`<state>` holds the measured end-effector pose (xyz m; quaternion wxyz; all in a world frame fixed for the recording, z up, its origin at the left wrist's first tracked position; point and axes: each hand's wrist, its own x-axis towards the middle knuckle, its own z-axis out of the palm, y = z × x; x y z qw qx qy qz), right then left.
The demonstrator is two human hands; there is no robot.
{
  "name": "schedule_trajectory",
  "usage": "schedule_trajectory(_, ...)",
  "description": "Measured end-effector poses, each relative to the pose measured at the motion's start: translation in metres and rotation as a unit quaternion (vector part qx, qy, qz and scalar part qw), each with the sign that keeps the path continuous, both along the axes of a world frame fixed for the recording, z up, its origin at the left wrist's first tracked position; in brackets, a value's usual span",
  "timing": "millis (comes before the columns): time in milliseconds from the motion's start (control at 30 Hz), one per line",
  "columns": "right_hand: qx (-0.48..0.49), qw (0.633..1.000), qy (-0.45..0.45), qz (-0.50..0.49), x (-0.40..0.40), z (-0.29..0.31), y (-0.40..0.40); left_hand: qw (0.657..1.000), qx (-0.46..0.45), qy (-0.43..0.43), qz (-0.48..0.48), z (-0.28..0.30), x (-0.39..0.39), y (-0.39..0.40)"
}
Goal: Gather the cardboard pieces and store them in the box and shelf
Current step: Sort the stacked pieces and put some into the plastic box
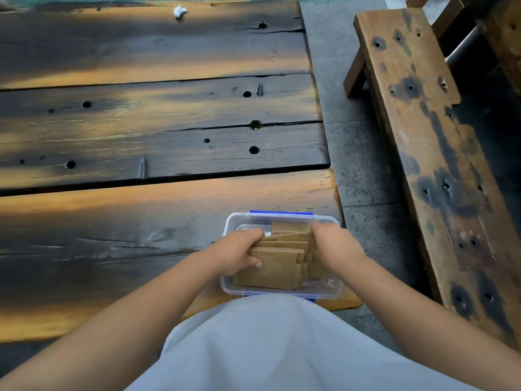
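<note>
1. Now both hands clamp the cardboard pieces [277,261]: left hand [238,253] on the stack's left end, right hand [335,248] on its right.
2. Stack sits inside the clear plastic box [282,290] at the table's [158,213] near-right corner, long axis left-right btwn the hands; neither nearer.

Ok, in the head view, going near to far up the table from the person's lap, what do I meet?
Clear plastic box at the near table edge, with the cardboard pieces inside it, held by the left hand and right hand → bare dark planks of the wooden table → crumpled white scrap at the far edge.
</note>
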<state>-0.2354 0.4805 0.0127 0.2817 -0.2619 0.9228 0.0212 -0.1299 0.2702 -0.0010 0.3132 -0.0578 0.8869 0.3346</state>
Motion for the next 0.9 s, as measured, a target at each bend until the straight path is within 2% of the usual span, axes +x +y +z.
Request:
schedule_trajectory(167,-0.052,0.998,-0.040,0.010,-0.014,0.008,-0.001,0.999,0.025,0.007,-0.039,0.002,0.004,-0.005)
schedule_trajectory(367,-0.143,0.990,-0.013,-0.003,-0.031,0.012,0.000,0.998,0.052,0.007,-0.046,0.007,0.006,-0.011)
schedule_trajectory(500,-0.117,0.992,-0.042,0.004,-0.020,0.006,-0.013,0.996,0.072,0.008,-0.048,0.005,-0.004,-0.003)
schedule_trajectory(567,-0.094,0.995,-0.028,0.007,-0.018,0.006,-0.016,0.996,0.073,0.007,-0.056,0.004,-0.010,0.001)
schedule_trajectory(767,0.033,0.997,-0.035,0.060,-0.013,0.005,-0.005,0.997,0.072,-0.014,-0.039,-0.006,-0.015,0.002)
schedule_trajectory(900,0.005,0.999,0.007,0.051,0.000,0.003,0.001,0.999,0.029,-0.017,-0.028,-0.009,-0.023,0.008)
